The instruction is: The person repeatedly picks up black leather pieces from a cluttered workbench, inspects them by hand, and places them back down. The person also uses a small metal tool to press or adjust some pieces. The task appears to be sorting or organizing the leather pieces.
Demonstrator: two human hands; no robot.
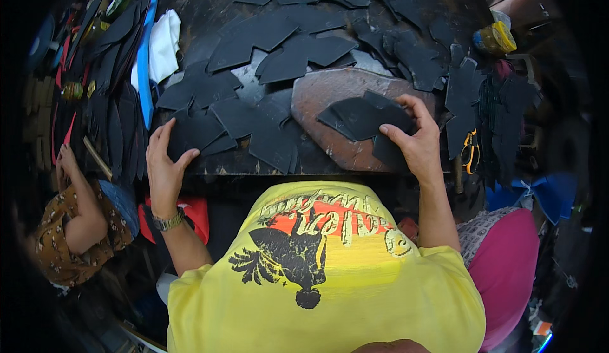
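My right hand (415, 138) grips a small stack of black cut leather pieces (361, 117) that rests on a rounded brown stone slab (317, 96). My left hand (163, 166), with a metal watch on its wrist, lies with fingers apart on another black leather piece (193, 131) at the near left edge of the dark worktable (209, 4). Several more black cut pieces (279, 42) lie scattered and overlapping across the table between and beyond both hands.
A white cloth (163, 42) and a blue strip (147, 67) lie at the table's left. A yellow-lidded jar (495, 38) stands far right, orange-handled scissors (469, 150) hang near the right edge. Another person's arm (79, 207) is at lower left; a pink cushion (507, 270) at lower right.
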